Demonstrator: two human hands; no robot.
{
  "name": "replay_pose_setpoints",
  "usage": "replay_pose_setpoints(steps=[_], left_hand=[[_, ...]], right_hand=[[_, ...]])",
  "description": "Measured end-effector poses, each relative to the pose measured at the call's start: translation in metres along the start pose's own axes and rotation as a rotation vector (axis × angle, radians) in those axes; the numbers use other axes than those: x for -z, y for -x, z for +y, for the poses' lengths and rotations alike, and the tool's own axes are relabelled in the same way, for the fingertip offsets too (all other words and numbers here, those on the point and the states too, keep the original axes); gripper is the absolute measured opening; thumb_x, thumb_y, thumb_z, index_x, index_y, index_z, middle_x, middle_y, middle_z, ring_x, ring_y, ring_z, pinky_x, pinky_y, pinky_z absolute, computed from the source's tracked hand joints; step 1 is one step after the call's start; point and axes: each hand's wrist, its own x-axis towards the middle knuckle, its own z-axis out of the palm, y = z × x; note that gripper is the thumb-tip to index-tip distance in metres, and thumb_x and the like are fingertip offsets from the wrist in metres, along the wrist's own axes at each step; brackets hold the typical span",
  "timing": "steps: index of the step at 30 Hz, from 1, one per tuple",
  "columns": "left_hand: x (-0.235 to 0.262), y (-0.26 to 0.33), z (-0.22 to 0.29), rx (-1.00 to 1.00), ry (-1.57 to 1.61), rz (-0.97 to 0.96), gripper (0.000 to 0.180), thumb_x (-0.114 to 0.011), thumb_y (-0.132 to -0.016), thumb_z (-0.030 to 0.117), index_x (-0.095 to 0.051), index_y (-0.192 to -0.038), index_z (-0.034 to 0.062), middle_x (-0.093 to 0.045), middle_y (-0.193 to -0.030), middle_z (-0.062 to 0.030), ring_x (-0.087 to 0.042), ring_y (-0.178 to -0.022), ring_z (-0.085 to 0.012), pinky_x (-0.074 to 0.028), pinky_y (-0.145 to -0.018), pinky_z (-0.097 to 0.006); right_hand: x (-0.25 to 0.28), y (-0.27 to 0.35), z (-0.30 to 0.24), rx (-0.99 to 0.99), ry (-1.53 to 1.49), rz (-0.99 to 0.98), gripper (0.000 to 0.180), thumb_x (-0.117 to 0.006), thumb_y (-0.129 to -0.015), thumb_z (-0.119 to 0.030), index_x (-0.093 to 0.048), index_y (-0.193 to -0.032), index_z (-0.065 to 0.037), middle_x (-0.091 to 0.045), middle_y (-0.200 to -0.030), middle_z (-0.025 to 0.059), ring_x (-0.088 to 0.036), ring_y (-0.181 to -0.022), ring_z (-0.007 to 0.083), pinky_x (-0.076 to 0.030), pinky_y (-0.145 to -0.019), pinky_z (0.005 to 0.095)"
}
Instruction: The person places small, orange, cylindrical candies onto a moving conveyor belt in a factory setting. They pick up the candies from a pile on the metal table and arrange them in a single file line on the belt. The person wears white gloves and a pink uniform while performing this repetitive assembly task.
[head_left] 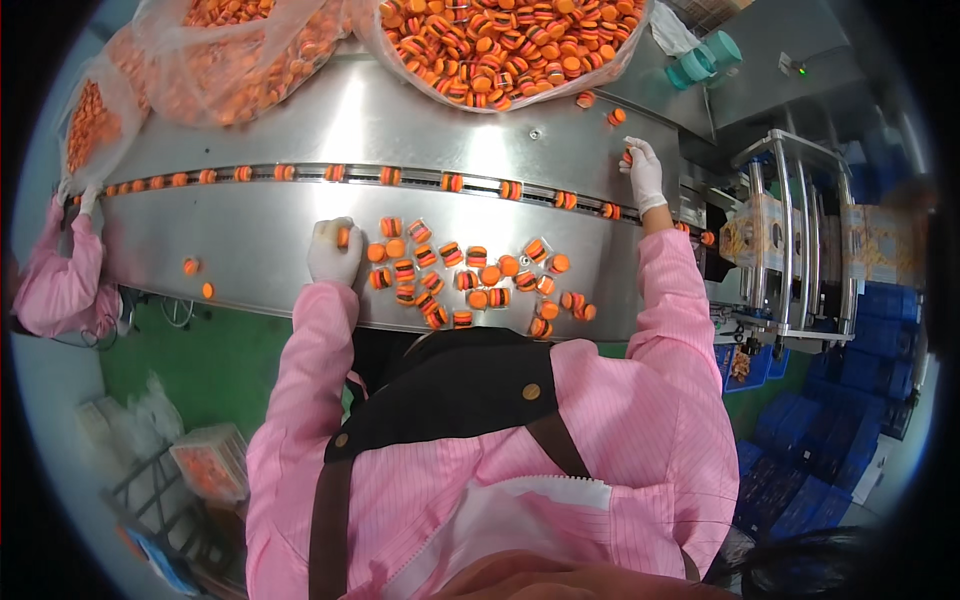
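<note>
My left hand (334,254), in a white glove, is closed around a burger-shaped candy (343,237) at the near side of the conveyor channel. My right hand (646,175), also gloved, reaches past the channel at the right and pinches another burger-shaped candy (627,157). Orange, red and dark layered candies ride spaced apart along the narrow conveyor channel (420,177). Between my arms, many loose candies (450,254) lie scattered on the steel table (250,225), some in clear little trays. Two more loose candies (615,117) sit near my right hand.
Large clear plastic bags (515,55) full of candies stand along the far side. At the right is a wrapping machine with printed film (760,232) and metal rollers. A co-worker's gloved hands (88,198) are at the channel's left end. Blue crates (790,430) are stacked lower right.
</note>
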Motion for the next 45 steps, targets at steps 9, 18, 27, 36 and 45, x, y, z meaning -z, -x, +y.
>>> replay_pose_setpoints(steps=[9,18,27,36,45], left_hand=[[-0.003,-0.001,-0.003,0.001,-0.023,-0.027,0.016,-0.063,-0.084,0.023,-0.066,-0.096,0.0128,-0.061,-0.1,-0.0092,-0.062,-0.091,-0.0287,-0.05,-0.081,-0.037],[-0.002,0.0,-0.003,0.013,-0.028,-0.026,0.016,-0.064,-0.084,0.022,-0.066,-0.096,0.0126,-0.061,-0.101,-0.0087,-0.062,-0.093,-0.0286,-0.05,-0.082,-0.038],[-0.005,-0.001,-0.005,-0.036,-0.005,0.002,0.016,-0.064,-0.082,0.023,-0.066,-0.094,0.0123,-0.06,-0.096,-0.0104,-0.061,-0.086,-0.0299,-0.049,-0.077,-0.039],[-0.003,0.0,-0.003,-0.039,-0.02,0.02,0.016,-0.066,-0.081,0.021,-0.066,-0.094,0.0102,-0.06,-0.095,-0.012,-0.061,-0.086,-0.03,-0.05,-0.076,-0.038],[0.0,-0.002,0.001,-0.005,-0.017,-0.017,0.016,-0.065,-0.082,0.021,-0.066,-0.095,0.0116,-0.062,-0.098,-0.0096,-0.063,-0.089,-0.0301,-0.051,-0.079,-0.039]], right_hand=[[-0.049,0.114,-0.042,0.092,0.102,-0.366,0.033,-0.065,-0.087,-0.013,-0.055,-0.119,-0.006,-0.058,-0.091,0.0008,-0.054,-0.074,0.0081,-0.049,-0.069,0.0252],[-0.07,0.156,-0.077,0.164,0.628,-0.92,0.04,-0.077,-0.078,-0.023,-0.06,-0.105,0.001,-0.058,-0.103,0.0146,-0.061,-0.089,0.0191,-0.05,-0.081,0.0303],[-0.057,0.005,-0.072,0.082,0.603,-0.666,0.057,-0.077,-0.075,-0.04,-0.061,-0.11,0.001,-0.067,-0.1,0.0142,-0.063,-0.094,0.0256,-0.048,-0.088,0.0344],[-0.107,-0.075,-0.046,0.093,0.89,0.102,0.08,-0.075,-0.069,-0.052,-0.056,-0.122,0.004,-0.06,-0.119,0.0261,-0.058,-0.111,0.0362,-0.045,-0.096,0.0374],[-0.09,-0.077,-0.014,0.094,0.543,-0.036,0.038,-0.061,-0.083,-0.03,-0.064,-0.108,-0.001,-0.067,-0.103,0.0186,-0.064,-0.099,0.0319,-0.048,-0.088,0.0368]])
